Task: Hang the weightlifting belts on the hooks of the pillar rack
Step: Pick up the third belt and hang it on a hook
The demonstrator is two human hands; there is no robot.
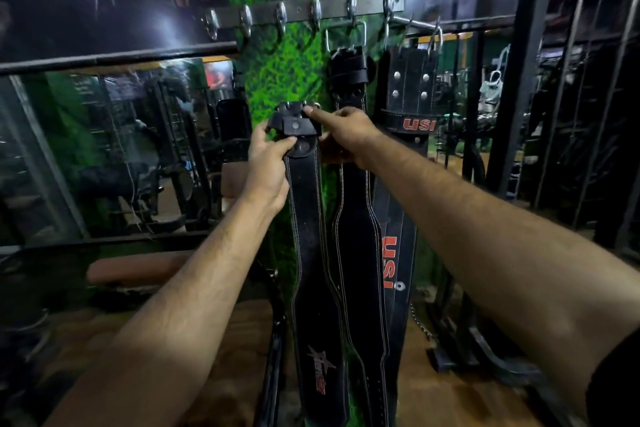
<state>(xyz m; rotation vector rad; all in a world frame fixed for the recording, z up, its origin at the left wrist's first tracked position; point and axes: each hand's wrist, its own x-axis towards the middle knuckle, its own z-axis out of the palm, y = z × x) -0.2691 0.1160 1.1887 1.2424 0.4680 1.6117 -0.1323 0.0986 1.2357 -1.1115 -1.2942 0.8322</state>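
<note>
Both hands up at buckle end of belt point(304, 204): left hand point(268, 163) grips below buckle, right hand point(346, 130) pinches top. Belt below hook rail point(304, 12). Lift buckle point(294, 118) onto free hook point(281, 15), release only once seated.

We see a hook rail point(304, 12) across the pillar point(298, 73). Two belts hang from its right-hand hooks: the middle belt point(353, 218) and, to its right, the lettered belt point(408, 107). Left of both, below the rail, our hands hold a third belt point(308, 236) against the pillar.
</note>
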